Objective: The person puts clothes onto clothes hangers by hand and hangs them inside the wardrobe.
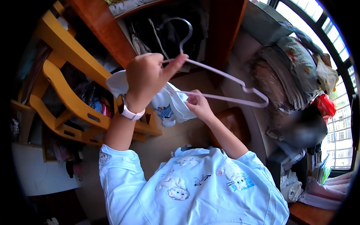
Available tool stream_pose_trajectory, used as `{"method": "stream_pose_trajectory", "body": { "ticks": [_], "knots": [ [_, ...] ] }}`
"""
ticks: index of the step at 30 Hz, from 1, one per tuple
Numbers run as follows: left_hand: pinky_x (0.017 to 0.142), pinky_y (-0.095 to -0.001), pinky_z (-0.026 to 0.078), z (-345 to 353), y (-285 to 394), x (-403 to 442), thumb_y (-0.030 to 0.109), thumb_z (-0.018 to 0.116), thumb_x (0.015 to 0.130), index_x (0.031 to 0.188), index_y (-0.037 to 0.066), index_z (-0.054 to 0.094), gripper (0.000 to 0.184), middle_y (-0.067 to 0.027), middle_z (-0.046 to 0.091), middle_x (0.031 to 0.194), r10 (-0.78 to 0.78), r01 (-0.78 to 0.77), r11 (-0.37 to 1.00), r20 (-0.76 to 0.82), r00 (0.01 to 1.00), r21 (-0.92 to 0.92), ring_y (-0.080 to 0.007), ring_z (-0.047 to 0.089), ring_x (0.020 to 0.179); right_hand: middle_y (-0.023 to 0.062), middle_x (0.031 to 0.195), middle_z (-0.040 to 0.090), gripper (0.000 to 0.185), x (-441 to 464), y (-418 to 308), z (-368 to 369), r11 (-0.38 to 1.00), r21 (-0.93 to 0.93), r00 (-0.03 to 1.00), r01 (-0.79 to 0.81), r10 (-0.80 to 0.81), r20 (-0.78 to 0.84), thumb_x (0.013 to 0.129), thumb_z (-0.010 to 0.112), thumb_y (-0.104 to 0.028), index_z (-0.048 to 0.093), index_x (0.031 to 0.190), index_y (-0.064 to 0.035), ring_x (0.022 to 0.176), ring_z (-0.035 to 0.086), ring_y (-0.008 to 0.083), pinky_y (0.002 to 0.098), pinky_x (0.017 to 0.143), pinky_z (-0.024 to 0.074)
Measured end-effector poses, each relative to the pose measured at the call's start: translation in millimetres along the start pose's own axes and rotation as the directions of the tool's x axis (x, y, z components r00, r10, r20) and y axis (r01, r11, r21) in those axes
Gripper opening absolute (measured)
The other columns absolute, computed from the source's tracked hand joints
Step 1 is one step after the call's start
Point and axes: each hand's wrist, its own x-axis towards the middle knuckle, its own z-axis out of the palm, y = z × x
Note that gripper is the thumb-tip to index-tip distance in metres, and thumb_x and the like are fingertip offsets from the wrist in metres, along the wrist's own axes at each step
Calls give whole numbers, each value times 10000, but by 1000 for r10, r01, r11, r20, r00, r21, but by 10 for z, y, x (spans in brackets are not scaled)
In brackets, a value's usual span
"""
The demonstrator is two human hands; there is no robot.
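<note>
A pale lilac clothes hanger with a silvery hook is tilted, its hook pointing up and away from me. My left hand, wearing a watch with a pale strap, is closed around the hanger near its neck, thumb stretched along it. A white garment with a blue printed figure hangs below and behind that hand, partly hidden by it. My right hand pinches the garment's edge, close to the hanger's lower bar. The hanger's right end sticks out bare beyond the cloth.
A yellow wooden frame with rails stands at left. Ahead is an open wooden cabinet with dark clothes inside. Folded clothes and a red bag lie along the window ledge. A brown stool stands beyond my right forearm.
</note>
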Motion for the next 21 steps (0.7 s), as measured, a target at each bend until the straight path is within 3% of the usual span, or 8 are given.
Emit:
{"method": "stream_pose_trajectory", "body": {
  "ticks": [1, 3, 5, 7, 8, 11, 13, 21],
  "knots": [
    [374, -204, 280, -44, -54, -38, 522, 561, 794, 429, 56, 460, 601, -65, 471, 416, -87, 86, 996, 13, 996, 19, -151, 473, 373, 116, 884, 564, 416, 8, 169, 93, 972, 227, 998, 59, -65, 18, 718, 687, -250, 486, 989, -7, 792, 562, 182, 286, 705, 463],
    [389, -198, 301, -75, -160, -125, 522, 557, 797, 439, 58, 480, 590, -58, 484, 422, -161, 160, 986, 25, 987, 42, -149, 481, 379, 108, 884, 556, 387, -51, 188, 177, 918, 358, 981, 169, -194, 33, 742, 663, -253, 487, 998, -20, 778, 545, 164, 300, 686, 454],
    [391, -205, 288, -111, -180, -208, 522, 562, 794, 444, 55, 479, 589, -58, 483, 424, -267, 267, 963, 6, 964, 37, -148, 482, 385, 129, 862, 574, 337, -109, 102, 197, 972, 208, 987, 111, -132, 93, 726, 644, -194, 487, 971, -26, 768, 571, 216, 343, 681, 459],
    [379, -230, 280, -197, -179, -267, 462, 568, 817, 457, 42, 479, 560, -78, 476, 427, -291, 288, 956, 52, 955, 54, -169, 481, 387, 162, 830, 584, 300, -68, 226, 222, 922, -370, 993, 115, -113, 26, 682, 623, -127, 481, 929, -31, 774, 580, 298, 375, 685, 459],
    [374, -251, 279, -238, -236, -333, 423, 564, 832, 470, 32, 478, 539, -90, 465, 429, -241, 237, 969, 51, 969, 70, -184, 476, 385, 191, 821, 585, 292, -41, 353, 163, 871, -487, 998, 67, -63, 24, 643, 594, -69, 472, 906, -33, 803, 565, 361, 398, 701, 457],
    [369, -325, 344, -321, -495, -666, 363, 558, 846, 476, 20, 474, 512, -142, 476, 464, -92, 77, 986, 95, 991, 146, -281, 489, 407, 124, 878, 552, 345, 32, 487, -443, 964, -228, 968, -138, 180, 175, 657, 655, -74, 478, 951, -37, 837, 538, 226, 336, 729, 466],
    [397, -363, 373, -315, -665, -1028, 353, 542, 854, 513, 16, 478, 484, -155, 479, 490, -102, 63, 983, 227, 969, 174, -316, 509, 448, 121, 937, 529, 425, -15, -15, -871, 945, -277, 908, -175, 263, 327, 640, 703, -68, 472, 996, -53, 889, 522, 237, 324, 771, 459],
    [460, -391, 357, -317, -898, -1372, 284, 455, 899, 596, -18, 472, 428, -180, 480, 549, -220, 234, 972, 271, 937, -22, -363, 495, 527, 59, 765, 497, 346, 27, -849, -1107, 851, -448, 917, 273, -89, 390, 631, 671, -4, 456, 901, -28, 729, 479, 149, 265, 659, 429]
  ]
}}
